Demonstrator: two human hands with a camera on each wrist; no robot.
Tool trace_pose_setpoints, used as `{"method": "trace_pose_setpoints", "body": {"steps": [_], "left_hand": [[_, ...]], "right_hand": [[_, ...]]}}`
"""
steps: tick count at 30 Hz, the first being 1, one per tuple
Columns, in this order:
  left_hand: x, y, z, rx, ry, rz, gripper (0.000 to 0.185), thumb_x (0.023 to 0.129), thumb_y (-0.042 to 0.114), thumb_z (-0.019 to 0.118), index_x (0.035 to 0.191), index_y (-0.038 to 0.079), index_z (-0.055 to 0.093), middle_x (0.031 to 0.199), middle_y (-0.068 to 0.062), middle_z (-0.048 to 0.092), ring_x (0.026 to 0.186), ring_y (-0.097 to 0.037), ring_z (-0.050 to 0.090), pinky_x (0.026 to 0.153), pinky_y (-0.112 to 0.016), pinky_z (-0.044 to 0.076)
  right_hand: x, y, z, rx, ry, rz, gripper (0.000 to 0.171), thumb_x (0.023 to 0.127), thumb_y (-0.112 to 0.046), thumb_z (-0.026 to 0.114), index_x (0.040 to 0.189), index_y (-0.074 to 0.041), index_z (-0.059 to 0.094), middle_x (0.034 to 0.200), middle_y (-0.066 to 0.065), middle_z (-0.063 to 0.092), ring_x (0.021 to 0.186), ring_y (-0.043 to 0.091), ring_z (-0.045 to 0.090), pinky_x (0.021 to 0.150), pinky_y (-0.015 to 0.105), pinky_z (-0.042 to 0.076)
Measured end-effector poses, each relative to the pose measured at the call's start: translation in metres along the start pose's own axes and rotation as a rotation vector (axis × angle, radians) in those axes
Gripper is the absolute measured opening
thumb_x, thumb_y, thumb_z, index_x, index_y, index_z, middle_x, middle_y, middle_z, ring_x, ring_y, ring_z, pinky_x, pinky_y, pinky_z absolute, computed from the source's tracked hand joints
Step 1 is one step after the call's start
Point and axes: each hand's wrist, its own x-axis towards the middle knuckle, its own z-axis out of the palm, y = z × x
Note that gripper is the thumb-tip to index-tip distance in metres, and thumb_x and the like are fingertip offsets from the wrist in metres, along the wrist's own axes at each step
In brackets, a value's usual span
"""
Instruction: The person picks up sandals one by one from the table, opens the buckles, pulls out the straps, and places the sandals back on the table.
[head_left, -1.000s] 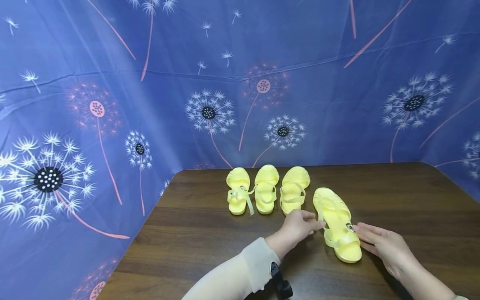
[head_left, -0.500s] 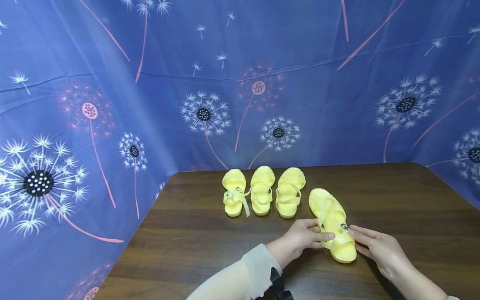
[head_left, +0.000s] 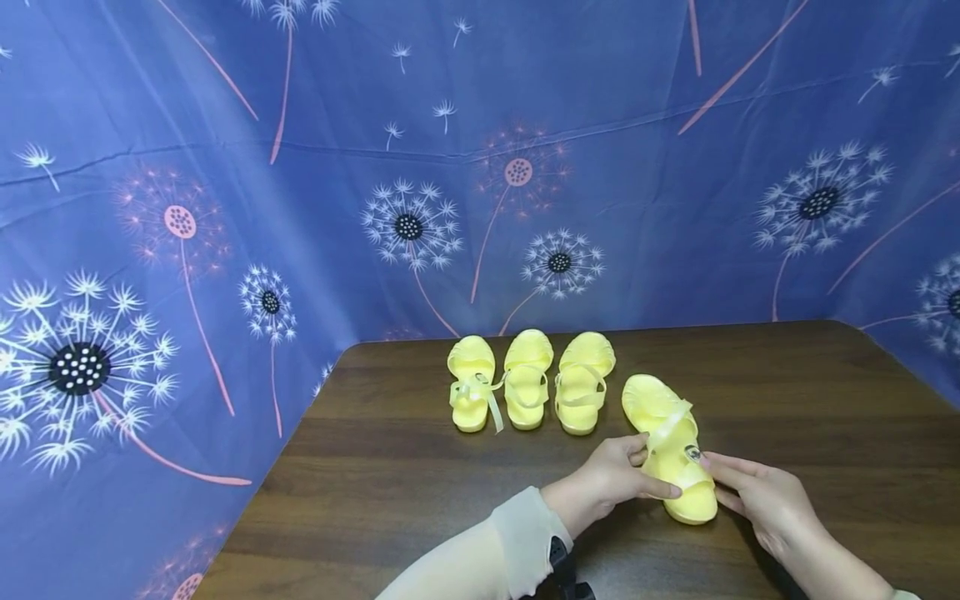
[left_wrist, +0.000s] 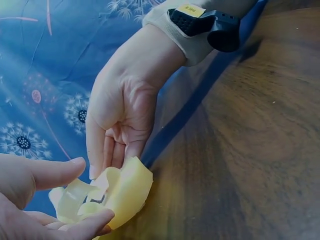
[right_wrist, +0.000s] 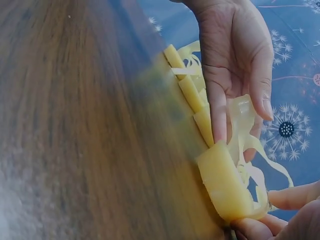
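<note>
Behind everything hangs a big blue cloth [head_left: 645, 208], printed with white and pink dandelions, and it fills most of the head view. Next size down is the bench [head_left: 360, 500], dark wood grain, carrying all the footwear. A cream sleeve [head_left: 457, 558] comes in low across it.

Then the sandals, all yellow. The nearest sandal [head_left: 678, 471] sits right of centre on the bench, between both hands, toe pointing away and angled a bit left. Further back and to its left is a neat row, toes toward the cloth: left sandal [head_left: 471, 410], middle sandal [head_left: 527, 379], right sandal [head_left: 581, 383]. One strap end droops beside the left one; can't tell if it touches its neighbour.

On to the hands. The left hand [head_left: 611, 479] has thumb and fingers spread either side of a strap, not clamped down, and it blocks part of the nearest sandal's left edge in the head view. The right hand [head_left: 768, 500] pinches that sandal's other side near the heel.

Smaller stuff: a black wrist camera [head_left: 562, 567] below the left cuff, the pale loose strap [right_wrist: 242, 112] sticking up with its tip free, and a tiny shiny fastener [head_left: 692, 452] right by the right fingertips.
</note>
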Motion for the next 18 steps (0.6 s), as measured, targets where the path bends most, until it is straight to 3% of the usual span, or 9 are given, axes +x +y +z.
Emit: {"method": "trace_pose_setpoints", "body": {"steps": [6,8,11,13,15,16,18], "left_hand": [[0.003,0.008,0.001,0.049,0.016,-0.002,0.071,0.072,-0.014,0.077,0.137,0.002,0.052,0.123,-0.017,0.065,0.106,-0.021,0.067,0.078,-0.034,0.058],[0.005,0.01,0.001,0.073,0.02,-0.006,0.071,0.072,-0.013,0.077,0.136,0.004,0.054,0.124,-0.016,0.065,0.107,-0.02,0.066,0.079,-0.034,0.058],[0.01,0.012,0.002,0.084,0.018,-0.006,0.068,0.072,-0.011,0.078,0.134,0.007,0.057,0.123,-0.015,0.066,0.105,-0.018,0.066,0.078,-0.033,0.058],[0.014,0.013,0.004,0.082,0.014,0.0,0.066,0.072,-0.011,0.078,0.133,0.008,0.058,0.123,-0.014,0.067,0.104,-0.016,0.066,0.078,-0.033,0.058],[0.019,0.013,0.006,0.071,0.009,0.005,0.065,0.073,-0.011,0.077,0.132,0.007,0.059,0.122,-0.014,0.067,0.103,-0.016,0.066,0.077,-0.033,0.059],[0.021,0.013,0.006,0.064,0.007,0.005,0.064,0.073,-0.011,0.077,0.131,0.007,0.059,0.122,-0.014,0.067,0.103,-0.016,0.066,0.077,-0.033,0.059],[0.026,0.014,0.008,0.069,0.011,0.004,0.063,0.073,-0.01,0.078,0.131,0.008,0.06,0.122,-0.013,0.067,0.103,-0.015,0.066,0.077,-0.033,0.058]], "right_hand": [[0.002,-0.002,0.001,0.03,0.037,-0.008,0.039,0.084,-0.034,0.076,0.111,-0.007,0.071,0.107,-0.014,0.065,0.079,-0.016,0.054,0.082,0.023,0.056],[0.003,-0.003,0.001,0.003,0.045,-0.003,0.042,0.084,-0.038,0.075,0.114,-0.009,0.07,0.123,0.003,0.064,0.078,-0.014,0.058,0.074,0.02,0.057],[0.004,-0.006,-0.002,-0.012,0.054,-0.01,0.046,0.086,-0.038,0.073,0.119,-0.007,0.066,0.145,0.017,0.043,0.079,-0.011,0.061,0.071,0.018,0.056],[0.006,-0.007,-0.004,0.001,0.059,-0.017,0.041,0.087,-0.037,0.073,0.116,-0.009,0.068,0.139,0.013,0.051,0.079,-0.011,0.062,0.072,0.018,0.056],[0.01,-0.008,-0.008,0.036,0.058,-0.026,0.034,0.086,-0.034,0.074,0.11,-0.009,0.071,0.118,-0.004,0.065,0.079,-0.015,0.058,0.079,0.021,0.056],[0.011,-0.008,-0.009,0.046,0.064,-0.026,0.03,0.085,-0.033,0.075,0.106,-0.012,0.072,0.108,-0.015,0.064,0.079,-0.017,0.056,0.08,0.021,0.056],[0.015,-0.009,-0.012,0.052,0.068,-0.024,0.025,0.084,-0.035,0.076,0.102,-0.018,0.073,0.106,-0.018,0.062,0.078,-0.017,0.056,0.08,0.02,0.056]]}}
